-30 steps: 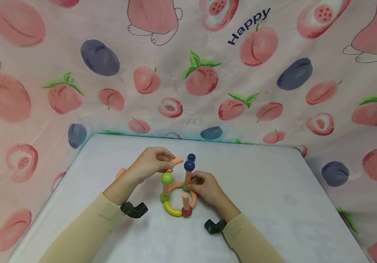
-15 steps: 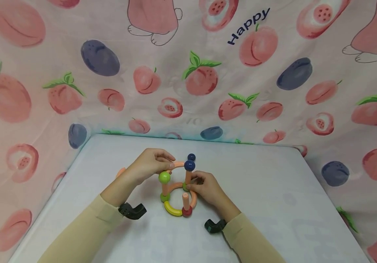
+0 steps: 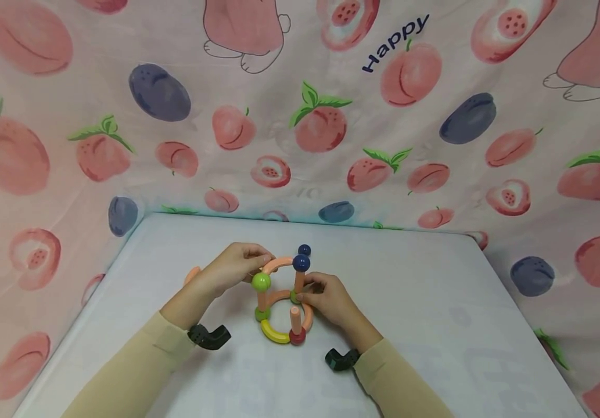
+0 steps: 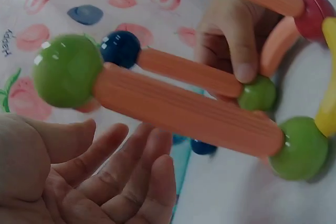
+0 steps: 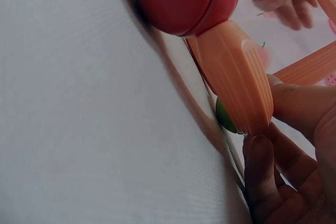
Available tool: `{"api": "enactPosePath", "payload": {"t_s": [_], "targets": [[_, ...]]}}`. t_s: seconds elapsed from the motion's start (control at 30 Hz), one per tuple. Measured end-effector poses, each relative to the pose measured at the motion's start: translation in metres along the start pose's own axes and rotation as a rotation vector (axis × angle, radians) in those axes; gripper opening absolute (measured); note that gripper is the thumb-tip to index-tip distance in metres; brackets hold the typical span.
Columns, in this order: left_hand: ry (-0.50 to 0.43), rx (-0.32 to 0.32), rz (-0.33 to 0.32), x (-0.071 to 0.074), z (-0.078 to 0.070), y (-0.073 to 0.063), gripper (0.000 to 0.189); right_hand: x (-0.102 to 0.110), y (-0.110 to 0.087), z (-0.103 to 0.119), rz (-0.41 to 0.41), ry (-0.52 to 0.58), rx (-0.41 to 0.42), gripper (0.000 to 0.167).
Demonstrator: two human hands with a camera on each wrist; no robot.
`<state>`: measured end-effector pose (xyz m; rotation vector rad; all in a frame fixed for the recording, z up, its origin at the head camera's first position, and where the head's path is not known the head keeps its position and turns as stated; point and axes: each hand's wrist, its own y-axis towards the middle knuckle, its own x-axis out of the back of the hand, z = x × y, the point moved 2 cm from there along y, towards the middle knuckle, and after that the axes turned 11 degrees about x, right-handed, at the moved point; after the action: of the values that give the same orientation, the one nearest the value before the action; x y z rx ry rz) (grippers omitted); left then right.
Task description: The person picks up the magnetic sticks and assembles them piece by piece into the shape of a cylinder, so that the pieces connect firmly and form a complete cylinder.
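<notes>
A magnetic-stick toy frame stands on the table, its base ring made of orange curved rods, a yellow curved rod (image 3: 275,332), green balls and a red ball (image 3: 297,336). Upright orange sticks rise from the ring. A green ball (image 3: 261,282) and a dark blue ball (image 3: 302,263) top two of them, bridged by an orange curved rod (image 3: 277,263). Beside that bridge is my left hand (image 3: 241,266); in the left wrist view its fingers (image 4: 118,182) are spread loosely, holding nothing. My right hand (image 3: 331,299) pinches the lower green ball (image 4: 257,93) below the blue-topped stick.
Another dark blue ball (image 3: 304,249) lies on the white table (image 3: 435,325) behind the frame. An orange piece (image 3: 192,274) is partly hidden behind the left forearm. A fruit-print cloth (image 3: 279,133) hangs along the table's back and sides.
My left hand brought the orange curved rod down across the green and blue top balls, then let it go and drew slightly back left. The right hand stayed in place.
</notes>
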<state>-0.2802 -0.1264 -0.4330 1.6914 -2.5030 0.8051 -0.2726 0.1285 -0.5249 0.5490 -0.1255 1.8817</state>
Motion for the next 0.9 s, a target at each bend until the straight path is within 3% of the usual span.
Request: {"api": "enactPosePath", "payload": {"t_s": [0.17,0.23,0.53,0.63,0.77,0.9], "targets": [[0.052,0.030,0.037,-0.005,0.022,0.016,0.029,-0.001,0.000,0.002,-0.004,0.000,-0.011,0.021],[0.113,0.010,0.036,-0.009,0.028,0.021,0.036,0.000,0.000,0.002,-0.004,0.002,-0.017,0.022],[0.357,-0.075,-0.005,-0.030,0.032,0.040,0.025,0.002,-0.002,0.005,0.003,0.015,-0.032,0.023],[0.371,-0.093,-0.009,-0.035,0.030,0.044,0.024,0.002,-0.003,0.004,0.001,0.024,-0.043,0.023],[0.337,-0.065,-0.017,-0.036,0.031,0.046,0.022,0.004,-0.004,0.004,-0.008,0.043,-0.057,0.024],[0.363,-0.062,-0.036,-0.035,0.032,0.043,0.030,0.006,-0.007,0.003,-0.027,0.047,-0.076,0.024]]}}
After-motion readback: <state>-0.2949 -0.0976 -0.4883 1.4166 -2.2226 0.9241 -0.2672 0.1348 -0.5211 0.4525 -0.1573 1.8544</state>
